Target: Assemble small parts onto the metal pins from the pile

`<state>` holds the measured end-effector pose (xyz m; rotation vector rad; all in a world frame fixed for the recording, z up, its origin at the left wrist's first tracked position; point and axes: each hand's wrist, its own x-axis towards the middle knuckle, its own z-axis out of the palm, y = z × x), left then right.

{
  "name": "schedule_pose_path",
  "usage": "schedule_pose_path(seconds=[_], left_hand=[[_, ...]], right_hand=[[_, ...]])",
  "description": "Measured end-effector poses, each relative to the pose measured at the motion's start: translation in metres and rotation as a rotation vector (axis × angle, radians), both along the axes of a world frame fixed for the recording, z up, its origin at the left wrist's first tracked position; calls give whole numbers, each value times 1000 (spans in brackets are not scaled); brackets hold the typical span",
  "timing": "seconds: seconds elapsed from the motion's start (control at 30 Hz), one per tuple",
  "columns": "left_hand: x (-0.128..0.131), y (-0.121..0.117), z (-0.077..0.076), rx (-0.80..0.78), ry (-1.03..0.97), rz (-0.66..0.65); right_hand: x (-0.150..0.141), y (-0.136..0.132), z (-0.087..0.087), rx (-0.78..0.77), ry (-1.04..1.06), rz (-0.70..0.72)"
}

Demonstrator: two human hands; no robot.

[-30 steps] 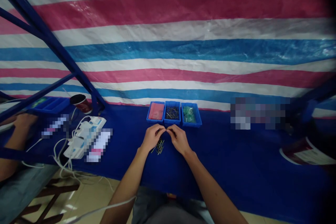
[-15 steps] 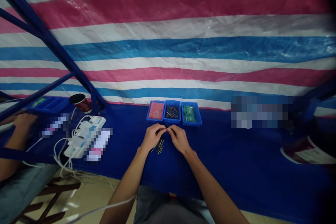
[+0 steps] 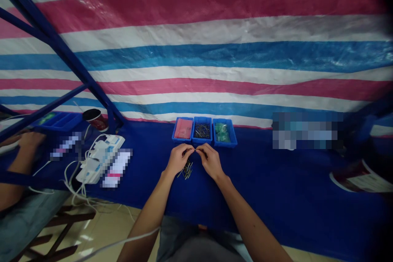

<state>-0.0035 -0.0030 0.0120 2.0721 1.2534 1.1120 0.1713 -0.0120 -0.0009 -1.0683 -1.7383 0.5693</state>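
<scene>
My left hand (image 3: 180,159) and my right hand (image 3: 210,159) meet fingertip to fingertip above the blue table, both closed in a pinch. A tiny thin piece between the fingertips is too small to name. Just under my left hand lies a loose pile of thin metal screws or pins (image 3: 186,170), partly covered by the fingers. Beyond my hands stand three blue bins side by side: pink packets (image 3: 184,128) fill the left one, dark metal screws or pins (image 3: 202,131) the middle one, and green packets (image 3: 222,133) the right one.
To the left are a white power strip (image 3: 100,159) with tangled cords, a dark red cup (image 3: 95,120) and a blue frame post (image 3: 66,57). A co-worker's hand (image 3: 30,141) rests at the far left. At the right edge stands a dark red and white container (image 3: 362,176). Striped sheeting hangs behind.
Both hands stay pinched together over nearly the same spot, with only slight finger movement. The whole view has shifted very slightly.
</scene>
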Motion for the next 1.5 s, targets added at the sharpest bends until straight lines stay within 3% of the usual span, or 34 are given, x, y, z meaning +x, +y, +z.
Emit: schedule_pose_path(seconds=[1.5], left_hand=[[-2, 2, 0, -23, -18, 17]], right_hand=[[1, -2, 4, -17, -23, -31]])
